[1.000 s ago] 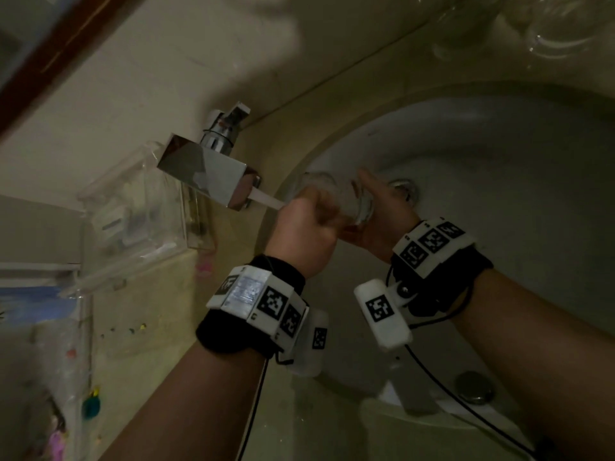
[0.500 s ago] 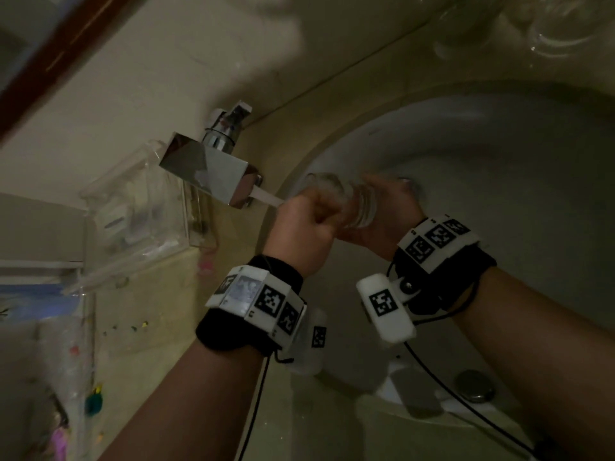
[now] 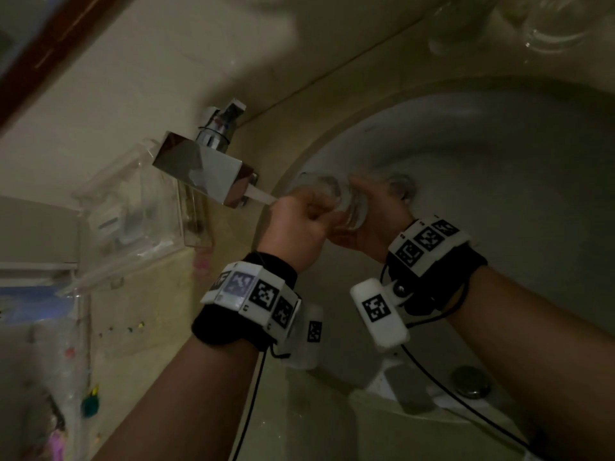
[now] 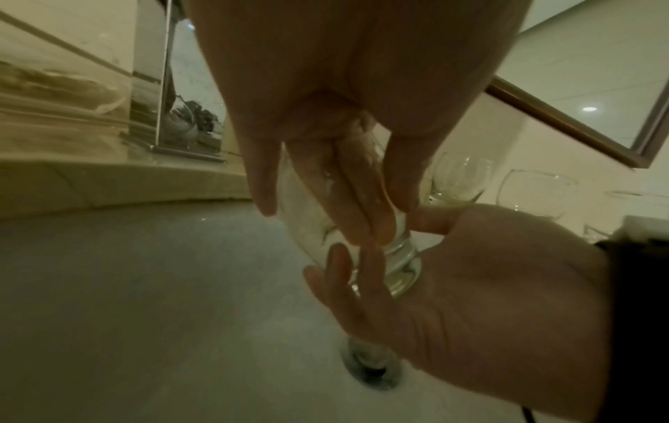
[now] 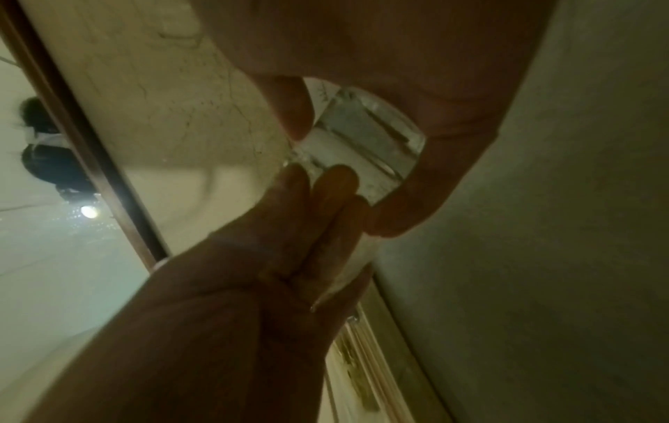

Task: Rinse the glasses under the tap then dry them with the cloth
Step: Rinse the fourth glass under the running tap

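A clear glass (image 3: 346, 204) lies tilted over the sink (image 3: 499, 154), its mouth toward the thin water stream (image 3: 261, 195) from the chrome tap (image 3: 206, 168). My left hand (image 3: 299, 221) grips the mouth end. In the left wrist view two left fingers (image 4: 347, 200) reach inside the glass (image 4: 311, 226) and the others lie outside. My right hand (image 3: 376, 224) cups the thick base (image 5: 365, 143), thumb and fingers round it. Two more glasses (image 4: 459, 177) stand on the counter behind. No cloth is in view.
A clear acrylic box (image 3: 133, 207) sits on the counter left of the tap. The drain (image 4: 372, 369) lies in the basin below the hands. A round metal plug (image 3: 471, 382) rests at the near rim. A framed mirror (image 4: 597, 86) hangs on the wall.
The right hand's thumb has folded down round the glass base. Both hands and the glass have stayed under the stream, shifting only slightly.
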Action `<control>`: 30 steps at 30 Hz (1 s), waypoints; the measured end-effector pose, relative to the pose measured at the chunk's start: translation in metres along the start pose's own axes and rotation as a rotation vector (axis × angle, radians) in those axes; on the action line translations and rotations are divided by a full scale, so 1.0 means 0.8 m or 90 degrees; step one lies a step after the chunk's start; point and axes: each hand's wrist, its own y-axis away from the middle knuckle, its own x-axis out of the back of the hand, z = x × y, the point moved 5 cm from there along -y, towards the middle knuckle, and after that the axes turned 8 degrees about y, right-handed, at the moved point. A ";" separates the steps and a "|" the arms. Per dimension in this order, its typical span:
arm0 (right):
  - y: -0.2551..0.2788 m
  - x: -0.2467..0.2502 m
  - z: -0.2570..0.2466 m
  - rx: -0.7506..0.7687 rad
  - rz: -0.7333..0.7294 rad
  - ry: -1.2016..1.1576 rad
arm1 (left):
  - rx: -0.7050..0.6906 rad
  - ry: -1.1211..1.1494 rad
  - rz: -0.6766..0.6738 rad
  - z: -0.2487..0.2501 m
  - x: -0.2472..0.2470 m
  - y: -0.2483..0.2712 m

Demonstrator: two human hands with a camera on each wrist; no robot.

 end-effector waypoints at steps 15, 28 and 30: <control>-0.009 0.015 -0.006 0.185 0.159 0.289 | 0.375 0.432 0.093 -0.049 -0.004 0.006; -0.015 -0.012 -0.024 0.004 0.142 0.468 | 0.267 0.479 0.073 -0.053 0.005 -0.001; -0.010 -0.020 -0.033 0.057 0.156 0.574 | 0.331 0.530 0.086 -0.052 0.003 -0.002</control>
